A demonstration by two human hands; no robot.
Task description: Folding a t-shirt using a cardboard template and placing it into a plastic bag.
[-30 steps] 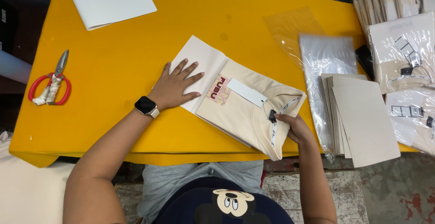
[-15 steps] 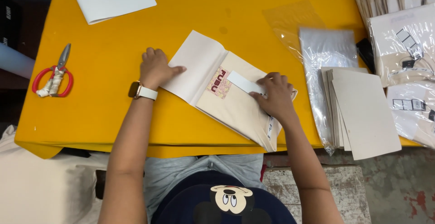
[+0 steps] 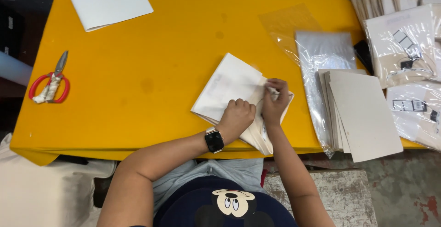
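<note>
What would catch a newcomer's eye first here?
The bright yellow table fills the view. At its near edge, the left hand and right hand both press on a folded cream cloth. Red scissors lie far left, and grey boards are stacked on the right.

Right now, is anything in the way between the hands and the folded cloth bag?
No, nothing visible. The left hand presses its fist right on the folded cream cloth bag, and the right hand pinches its edge beside it. Both touch it directly on the yellow table.

Bright, even overhead light, soft shadows, glare on clear plastic bags, sharp focus, dim upper-left corner
</note>
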